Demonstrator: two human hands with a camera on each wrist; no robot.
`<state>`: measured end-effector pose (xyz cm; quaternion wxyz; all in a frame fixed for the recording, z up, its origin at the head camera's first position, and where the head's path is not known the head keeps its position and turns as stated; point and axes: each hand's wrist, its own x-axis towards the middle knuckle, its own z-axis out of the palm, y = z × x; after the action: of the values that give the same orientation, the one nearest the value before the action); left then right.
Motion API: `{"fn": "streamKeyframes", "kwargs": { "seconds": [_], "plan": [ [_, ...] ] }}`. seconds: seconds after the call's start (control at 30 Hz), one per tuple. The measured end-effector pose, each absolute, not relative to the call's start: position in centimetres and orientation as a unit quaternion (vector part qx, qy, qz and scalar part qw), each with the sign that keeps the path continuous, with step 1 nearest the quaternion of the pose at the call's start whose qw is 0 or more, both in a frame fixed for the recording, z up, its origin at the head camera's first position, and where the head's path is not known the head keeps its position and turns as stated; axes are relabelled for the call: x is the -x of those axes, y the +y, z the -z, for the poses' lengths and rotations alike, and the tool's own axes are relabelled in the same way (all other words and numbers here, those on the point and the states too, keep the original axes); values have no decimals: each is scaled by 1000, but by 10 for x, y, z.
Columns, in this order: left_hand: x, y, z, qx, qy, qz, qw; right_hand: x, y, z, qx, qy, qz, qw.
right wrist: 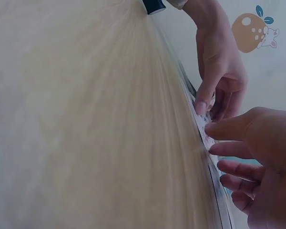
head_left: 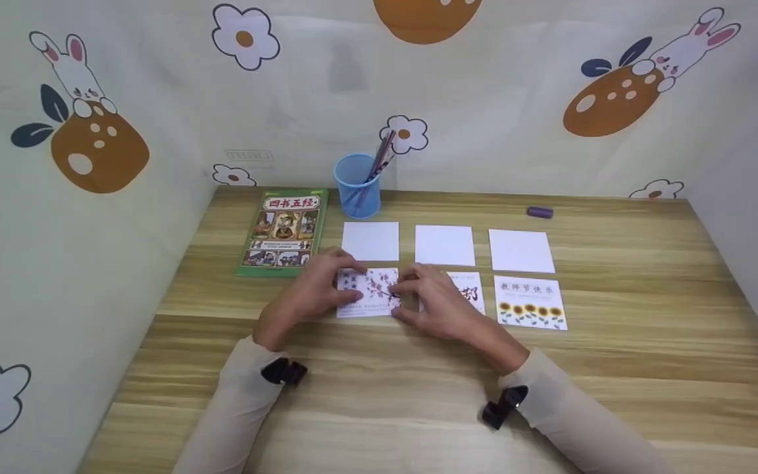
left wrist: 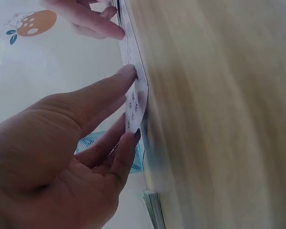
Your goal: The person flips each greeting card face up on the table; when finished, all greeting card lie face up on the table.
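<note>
Wooden bench [head_left: 616, 368], enclosed on three sides by a printed curtain [head_left: 517, 118] with rabbit and flower motifs. At the far left lies a green book [head_left: 281, 232], its long axis running near to far, its title at the far end. Just right of it stands a blue mesh pen cup [head_left: 356, 186] holding pens. Three blank white cards [head_left: 445, 245] form a far row running left to right. A near row holds three printed cards: the blossom card [head_left: 371, 293] at left, a middle card [head_left: 471, 293] largely hidden by the right hand, and a sunflower card [head_left: 530, 302] at right with its text line reading left to right. A small purple object [head_left: 540, 212] lies far right.

The left hand [head_left: 310, 293] rests on the left edge of the blossom card; the right hand [head_left: 438, 303] rests on its right edge. The card's long axis runs left to right, flat near the bench centre.

The left wrist view adds that the thumb and fingers [left wrist: 126, 143] of the left hand pinch the card's edge [left wrist: 136, 102], slightly raised. The right wrist view shows the right hand's fingers [right wrist: 224, 129] extended, tips touching the card; neither wrist view shows the other cards' layout.
</note>
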<state>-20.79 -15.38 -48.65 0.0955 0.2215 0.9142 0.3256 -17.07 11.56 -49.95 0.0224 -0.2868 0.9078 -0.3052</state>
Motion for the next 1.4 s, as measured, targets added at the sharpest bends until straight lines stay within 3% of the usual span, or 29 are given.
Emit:
{"fn": "streamKeyframes", "kwargs": {
  "seconds": [0.3, 0.47, 0.67, 0.9, 1.17, 1.4],
  "plan": [
    [207, -149, 485, -232, 916, -317, 87, 182, 131, 498, 310, 893, 325, 40],
    [203, -133, 482, -248, 909, -327, 68, 198, 170, 501, 283, 881, 379, 5],
    [203, -90, 483, -302, 892, -327, 74, 207, 241, 501, 174, 899, 400, -43],
    [214, -19, 476, -325, 897, -278, 117, 201, 304, 494, 7, 924, 380, -28],
    [225, 59, 476, -315, 906, -255, 123, 199, 334, 496, -34, 935, 350, -35],
    [225, 80, 480, -305, 910, -250, 127, 199, 336, 496, -31, 931, 364, -27]
  ]
}}
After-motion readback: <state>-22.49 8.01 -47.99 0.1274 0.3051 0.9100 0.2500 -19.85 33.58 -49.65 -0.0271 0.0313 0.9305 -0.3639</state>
